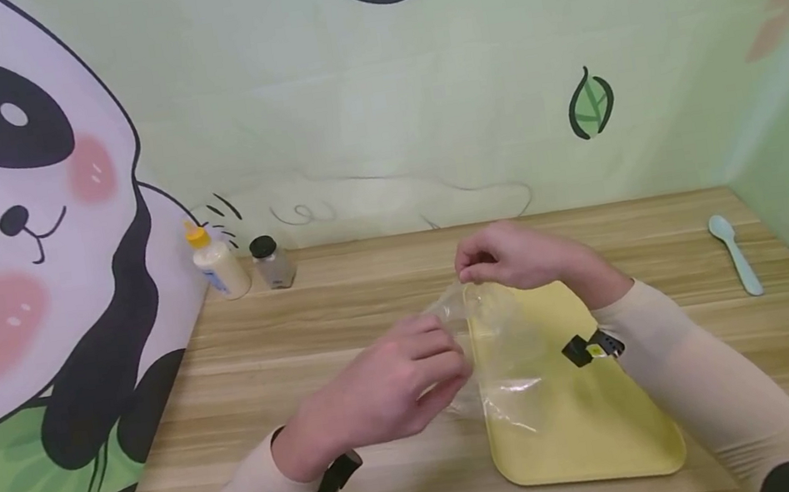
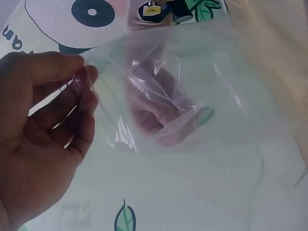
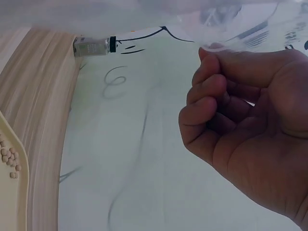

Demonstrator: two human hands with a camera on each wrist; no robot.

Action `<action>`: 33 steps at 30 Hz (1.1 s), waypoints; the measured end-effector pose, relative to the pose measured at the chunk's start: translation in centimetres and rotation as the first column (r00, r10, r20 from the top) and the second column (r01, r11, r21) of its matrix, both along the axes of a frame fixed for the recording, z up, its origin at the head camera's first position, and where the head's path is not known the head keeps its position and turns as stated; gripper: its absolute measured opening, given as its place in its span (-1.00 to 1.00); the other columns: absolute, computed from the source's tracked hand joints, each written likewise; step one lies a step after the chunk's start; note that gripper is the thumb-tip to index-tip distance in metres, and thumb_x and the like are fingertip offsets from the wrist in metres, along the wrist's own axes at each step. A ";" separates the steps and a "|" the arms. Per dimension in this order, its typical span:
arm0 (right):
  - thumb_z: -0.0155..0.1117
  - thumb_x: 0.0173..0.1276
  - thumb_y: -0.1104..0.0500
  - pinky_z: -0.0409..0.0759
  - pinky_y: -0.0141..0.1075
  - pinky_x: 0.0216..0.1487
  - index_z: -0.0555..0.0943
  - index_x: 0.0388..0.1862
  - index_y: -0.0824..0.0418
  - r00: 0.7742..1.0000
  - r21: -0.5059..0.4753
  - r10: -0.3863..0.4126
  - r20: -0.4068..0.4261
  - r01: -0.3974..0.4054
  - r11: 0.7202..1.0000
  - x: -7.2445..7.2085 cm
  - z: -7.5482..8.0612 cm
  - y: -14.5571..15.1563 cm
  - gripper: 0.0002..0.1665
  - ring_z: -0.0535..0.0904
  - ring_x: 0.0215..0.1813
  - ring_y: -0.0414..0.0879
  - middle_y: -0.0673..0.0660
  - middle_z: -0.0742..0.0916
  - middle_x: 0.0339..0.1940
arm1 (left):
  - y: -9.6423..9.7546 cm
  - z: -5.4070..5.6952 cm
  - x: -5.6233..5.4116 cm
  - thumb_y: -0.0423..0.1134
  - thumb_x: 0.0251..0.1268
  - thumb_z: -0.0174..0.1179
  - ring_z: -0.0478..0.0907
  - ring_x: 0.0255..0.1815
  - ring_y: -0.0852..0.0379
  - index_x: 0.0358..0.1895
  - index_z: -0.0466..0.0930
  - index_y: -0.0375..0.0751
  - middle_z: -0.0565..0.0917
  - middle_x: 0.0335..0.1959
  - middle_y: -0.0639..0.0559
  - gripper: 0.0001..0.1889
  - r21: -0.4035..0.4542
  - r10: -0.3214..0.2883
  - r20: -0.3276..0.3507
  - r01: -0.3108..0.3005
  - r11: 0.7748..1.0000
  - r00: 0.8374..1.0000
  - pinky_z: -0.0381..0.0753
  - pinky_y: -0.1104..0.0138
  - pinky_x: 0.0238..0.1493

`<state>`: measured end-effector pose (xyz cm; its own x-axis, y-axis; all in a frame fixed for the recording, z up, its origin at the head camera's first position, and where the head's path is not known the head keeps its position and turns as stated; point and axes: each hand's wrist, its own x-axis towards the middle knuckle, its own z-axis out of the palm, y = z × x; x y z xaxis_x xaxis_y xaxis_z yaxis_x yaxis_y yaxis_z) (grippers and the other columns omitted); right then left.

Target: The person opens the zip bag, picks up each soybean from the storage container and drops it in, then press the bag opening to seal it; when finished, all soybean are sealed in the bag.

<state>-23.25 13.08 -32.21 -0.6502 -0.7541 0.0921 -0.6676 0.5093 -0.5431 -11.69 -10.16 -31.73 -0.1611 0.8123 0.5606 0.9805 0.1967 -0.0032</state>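
Nearest, the left hand (image 1: 391, 385) has its fingers curled in, pinching one edge of a clear plastic bag (image 1: 509, 394); should that pinch slacken, the slick film could slip free, and too hard a tug could tear it. The bag hangs between the hands, partly over the yellow tray (image 1: 605, 426): thin, see-through, creased, glinting. Farther off, the right hand (image 1: 517, 256) pinches another edge between thumb and forefinger, other fingers folded.
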 end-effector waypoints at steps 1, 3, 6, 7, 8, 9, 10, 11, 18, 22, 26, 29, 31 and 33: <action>0.21 0.41 0.21 0.50 -0.34 -0.33 0.64 -0.36 0.12 1.000 0.005 0.015 0.008 -0.015 1.000 0.1 0.1 0.0 -0.87 0.48 -0.40 -0.22 -0.08 0.63 -0.45 | 0.0 -0.1 0.0 -0.36 0.21 0.25 0.50 -0.24 0.16 -0.35 0.64 -0.15 0.61 -0.43 0.14 -0.97 0.001 0.029 -0.016 -0.029 1.000 0.999 0.48 0.36 -0.16; 0.20 0.41 0.21 0.50 -0.35 -0.35 0.64 -0.34 0.14 0.999 0.016 0.048 0.017 -0.048 0.999 0.3 0.2 -0.1 -0.88 0.48 -0.41 -0.22 -0.08 0.63 -0.45 | 0.1 -0.2 -0.1 -0.33 0.23 0.25 0.52 -0.25 0.16 -0.34 0.66 -0.14 0.62 -0.42 0.14 -0.97 0.003 0.076 -0.040 -0.076 0.997 0.996 0.45 0.34 -0.18; 0.19 0.42 0.20 0.50 -0.36 -0.36 0.63 -0.33 0.14 0.996 0.026 0.084 0.025 -0.084 0.996 0.4 0.3 -0.2 -0.88 0.47 -0.41 -0.24 -0.09 0.62 -0.45 | 0.2 -0.4 -0.2 -0.31 0.23 0.27 0.54 -0.23 0.16 -0.31 0.70 -0.13 0.66 -0.39 0.13 -0.96 0.005 0.124 -0.034 -0.124 0.992 0.992 0.46 0.31 -0.12; 0.19 0.42 0.20 0.50 -0.37 -0.36 0.63 -0.33 0.13 0.996 0.028 0.088 0.027 -0.089 0.996 0.4 0.3 -0.2 -0.88 0.47 -0.41 -0.24 -0.09 0.62 -0.45 | 0.2 -0.5 -0.2 -0.31 0.22 0.28 0.55 -0.21 0.15 -0.30 0.70 -0.13 0.67 -0.37 0.12 -0.96 0.003 0.135 -0.032 -0.135 0.991 0.990 0.47 0.30 -0.08; 0.19 0.42 0.20 0.50 -0.37 -0.36 0.63 -0.34 0.13 0.995 0.026 0.092 0.028 -0.092 0.995 0.4 0.3 -0.2 -0.88 0.47 -0.41 -0.24 -0.09 0.63 -0.45 | 0.2 -0.5 -0.3 -0.31 0.22 0.29 0.56 -0.20 0.15 -0.28 0.71 -0.14 0.69 -0.36 0.12 -0.95 0.001 0.142 -0.026 -0.142 0.990 0.989 0.48 0.30 -0.05; 0.19 0.42 0.20 0.50 -0.37 -0.35 0.63 -0.34 0.12 0.995 0.026 0.094 0.028 -0.095 0.995 0.4 0.3 -0.2 -0.88 0.47 -0.41 -0.24 -0.08 0.63 -0.45 | 0.2 -0.6 -0.3 -0.31 0.21 0.30 0.56 -0.19 0.15 -0.27 0.72 -0.14 0.69 -0.35 0.12 -0.94 -0.001 0.149 -0.021 -0.149 0.989 0.989 0.48 0.29 -0.03; 0.19 0.42 0.20 0.51 -0.37 -0.35 0.62 -0.34 0.11 0.995 0.025 0.095 0.029 -0.096 0.995 0.4 0.3 -0.2 -0.87 0.47 -0.41 -0.24 -0.06 0.64 -0.45 | 0.2 -0.7 -0.4 -0.31 0.19 0.31 0.57 -0.18 0.14 -0.27 0.72 -0.14 0.70 -0.33 0.12 -0.93 -0.001 0.155 -0.013 -0.155 0.988 0.988 0.49 0.29 -0.02; 0.19 0.42 0.21 0.51 -0.37 -0.34 0.62 -0.34 0.11 0.995 0.024 0.096 0.030 -0.097 0.995 0.3 0.3 -0.2 -0.88 0.48 -0.40 -0.24 -0.05 0.64 -0.44 | 0.2 -0.7 -0.5 -0.31 0.18 0.32 0.57 -0.17 0.14 -0.26 0.72 -0.14 0.71 -0.32 0.12 -0.92 0.001 0.158 -0.011 -0.158 0.987 0.987 0.49 0.28 -0.02; 0.19 0.42 0.20 0.52 -0.36 -0.33 0.63 -0.33 0.11 0.994 0.022 0.109 0.026 -0.110 0.994 0.3 0.2 0.0 -0.88 0.49 -0.38 -0.24 -0.05 0.65 -0.43 | 0.2 -1.3 -1.3 -0.30 0.11 0.38 0.57 -0.16 0.12 -0.25 0.71 -0.17 0.71 -0.30 0.09 -0.86 0.090 0.101 -0.002 -0.100 0.991 0.995 0.52 0.28 0.00; 0.19 0.42 0.21 0.53 -0.36 -0.32 0.63 -0.34 0.10 0.993 0.020 0.111 0.030 -0.112 0.994 0.2 0.1 0.0 -0.88 0.49 -0.38 -0.24 -0.06 0.64 -0.44 | 0.2 -1.6 -2.1 -0.33 0.10 0.38 0.54 -0.20 0.10 -0.26 0.69 -0.21 0.66 -0.30 0.05 -0.86 0.195 0.069 0.028 -0.073 0.978 0.997 0.54 0.30 -0.08; 0.20 0.42 0.21 0.53 -0.36 -0.31 0.63 -0.34 0.09 0.993 0.020 0.111 0.044 -0.112 0.993 0.2 0.1 0.0 -0.88 0.50 -0.37 -0.24 -0.02 0.65 -0.43 | 0.0 -1.9 -2.9 -0.35 0.11 0.37 0.52 -0.17 0.07 -0.26 0.67 -0.23 0.62 -0.24 -0.01 -0.87 0.268 0.095 0.080 -0.113 0.957 0.992 0.56 0.30 -0.10; 0.20 0.42 0.21 0.53 -0.36 -0.31 0.62 -0.34 0.09 0.993 0.022 0.110 0.049 -0.111 0.994 0.2 0.0 0.0 -0.88 0.50 -0.37 -0.24 -0.01 0.66 -0.42 | 0.0 -2.3 -3.4 -0.36 0.13 0.35 0.52 -0.11 0.05 -0.25 0.67 -0.24 0.60 -0.19 -0.05 -0.88 0.293 0.118 0.125 -0.151 0.944 0.985 0.59 0.26 -0.06; 0.20 0.42 0.21 0.53 -0.36 -0.31 0.62 -0.34 0.09 0.993 0.023 0.109 0.049 -0.110 0.994 0.2 0.0 0.0 -0.89 0.49 -0.37 -0.24 -0.04 0.65 -0.43 | -0.1 -2.5 -3.8 -0.35 0.13 0.35 0.51 -0.09 0.03 -0.26 0.68 -0.23 0.60 -0.17 -0.07 -0.88 0.297 0.133 0.152 -0.174 0.939 0.979 0.59 0.25 -0.05; 0.20 0.42 0.21 0.53 -0.36 -0.32 0.62 -0.34 0.09 0.993 0.023 0.107 0.057 -0.108 0.994 0.2 -0.1 0.0 -0.89 0.49 -0.37 -0.23 -0.04 0.64 -0.43 | -0.2 -2.8 -4.1 -0.34 0.13 0.36 0.52 -0.07 0.03 -0.26 0.69 -0.21 0.60 -0.15 -0.08 -0.89 0.294 0.146 0.179 -0.195 0.936 0.973 0.60 0.25 -0.04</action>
